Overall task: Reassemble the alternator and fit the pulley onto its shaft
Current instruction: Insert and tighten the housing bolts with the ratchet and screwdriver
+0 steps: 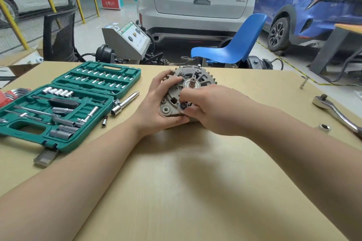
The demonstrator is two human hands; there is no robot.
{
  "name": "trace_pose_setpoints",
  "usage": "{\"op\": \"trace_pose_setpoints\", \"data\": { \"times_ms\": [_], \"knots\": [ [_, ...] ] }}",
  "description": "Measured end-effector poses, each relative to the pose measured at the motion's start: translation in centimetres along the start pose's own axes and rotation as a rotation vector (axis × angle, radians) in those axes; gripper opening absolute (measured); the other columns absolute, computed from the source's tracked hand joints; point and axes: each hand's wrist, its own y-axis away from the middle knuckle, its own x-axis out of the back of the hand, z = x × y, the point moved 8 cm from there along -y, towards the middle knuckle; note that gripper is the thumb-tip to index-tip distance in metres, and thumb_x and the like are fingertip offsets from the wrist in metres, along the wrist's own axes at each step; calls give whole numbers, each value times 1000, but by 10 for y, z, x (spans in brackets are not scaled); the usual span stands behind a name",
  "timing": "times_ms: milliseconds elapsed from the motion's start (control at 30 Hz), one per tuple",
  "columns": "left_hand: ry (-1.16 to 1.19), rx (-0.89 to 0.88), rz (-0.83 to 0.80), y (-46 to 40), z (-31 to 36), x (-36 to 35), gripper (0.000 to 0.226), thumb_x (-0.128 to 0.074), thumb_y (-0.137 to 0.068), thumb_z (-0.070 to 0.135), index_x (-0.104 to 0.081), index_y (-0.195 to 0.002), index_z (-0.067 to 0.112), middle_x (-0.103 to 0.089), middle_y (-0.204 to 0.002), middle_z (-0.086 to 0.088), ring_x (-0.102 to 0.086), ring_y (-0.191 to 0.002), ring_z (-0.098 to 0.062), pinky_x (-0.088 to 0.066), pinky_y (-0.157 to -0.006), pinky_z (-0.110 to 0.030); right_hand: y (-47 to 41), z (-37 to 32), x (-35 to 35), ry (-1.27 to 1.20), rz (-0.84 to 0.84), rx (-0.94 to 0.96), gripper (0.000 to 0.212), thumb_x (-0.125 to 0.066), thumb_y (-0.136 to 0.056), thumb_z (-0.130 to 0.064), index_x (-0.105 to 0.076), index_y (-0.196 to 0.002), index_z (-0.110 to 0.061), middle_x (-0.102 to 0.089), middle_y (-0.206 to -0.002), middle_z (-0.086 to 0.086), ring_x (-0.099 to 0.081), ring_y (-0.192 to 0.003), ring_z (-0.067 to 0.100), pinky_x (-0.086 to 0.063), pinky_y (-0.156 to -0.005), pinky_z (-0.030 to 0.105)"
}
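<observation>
I see alternator (189, 92) mid-table, grey ribbed body w/ toothed rim, bare shaft (193, 82) pointing up. Left hand (162, 103) grips its left side; right hand (207, 109) pinches small bolt (183, 106) at near edge.

A tan table (176, 191) carries the alternator (188, 92), green socket case (64, 103) and ratchet (337, 111).

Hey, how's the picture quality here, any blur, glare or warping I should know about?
Head view: wide-angle bending curves the table edge; right hand fingertips slightly smeared over the alternator; soft arm shadows on the wood; bright glints on the ratchet; left hand sharp.
</observation>
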Motion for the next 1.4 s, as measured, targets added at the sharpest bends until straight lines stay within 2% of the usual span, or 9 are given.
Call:
{"op": "trace_pose_setpoints", "data": {
  "times_ms": [200, 367, 567, 767, 833, 1000, 1200, 1300, 1400],
  "knots": [
    [9, 6, 42, 2, -1, -2, 92, -93, -72, 55, -52, -151, 31, -30, -159, -5, -33, -154, -14, -31, -122, -17, -3, 9, 2, -4, -47, 56, 21, -47, -105, -34, -55, -119, -21, -62, -99, 3, -53, -89, 31, -48, -78, 47],
    [-5, 35, 61, 4, 1, -4, 88, -88, -74, 64, -51, -150, 37, -28, -158, 0, -34, -150, -4, -31, -118, -10, 0, 13, 2, 7, -12, 51, 18, -52, -104, -32, -57, -119, -23, -60, -94, -1, -49, -82, 31, -46, -71, 42],
    [-48, 69, 107, 9, 6, -8, 86, -83, -75, 72, -49, -149, 40, -24, -158, 10, -30, -143, 14, -31, -116, -7, 19, 20, -6, -249, 103, -126, 11, -57, -104, -33, -50, -111, -33, -68, -92, 2, -58, -86, 35, -54, -78, 48],
    [-60, 65, 122, 10, 13, -8, 88, -79, -77, 75, -53, -149, 32, -26, -153, 10, -29, -137, 23, -27, -111, -1, 31, 15, -19, -304, 289, -358, 8, -54, -104, -38, -47, -104, -32, -53, -75, -7, -54, -73, 20, -46, -62, 38],
    [-48, 71, 122, 11, 14, -7, 90, -74, -76, 81, -54, -149, 32, -26, -153, 9, -29, -137, 23, -26, -111, 0, 31, 15, -22, -340, 298, -426, 11, -54, -104, -41, -47, -103, -33, -51, -77, -10, -52, -73, 13, -36, -56, 30],
    [-37, 81, 113, 10, 13, -7, 88, -78, -75, 76, -54, -148, 34, -26, -153, 11, -30, -137, 22, -28, -111, -1, 33, 17, -22, -381, 302, -471, 15, -57, -104, -42, -50, -108, -29, -62, -91, -5, -57, -88, 24, -38, -67, 37],
    [-54, 71, 91, 10, 7, -6, 84, -81, -78, 71, -52, -149, 35, -26, -158, 9, -36, -142, 7, -32, -113, -4, 18, 19, -8, -186, 97, -236, 12, -58, -102, -40, -48, -104, -33, -58, -78, -9, -53, -77, 25, -44, -66, 40],
    [-59, 74, 76, 9, 6, -7, 84, -85, -76, 68, -51, -148, 40, -24, -158, 14, -42, -145, -11, -36, -116, -11, 7, 28, 5, -215, -49, -161, 10, -66, -100, -36, -62, -110, -35, -69, -93, -3, -61, -83, 24, -54, -78, 43],
    [-66, 75, 71, 9, 5, -7, 86, -86, -75, 66, -50, -149, 40, -23, -158, 16, -41, -146, -11, -39, -121, -21, -4, 25, 15, -86, -128, -63, 18, -67, -100, -36, -67, -117, -34, -70, -100, 1, -62, -92, 28, -54, -84, 45]
  ]
}}
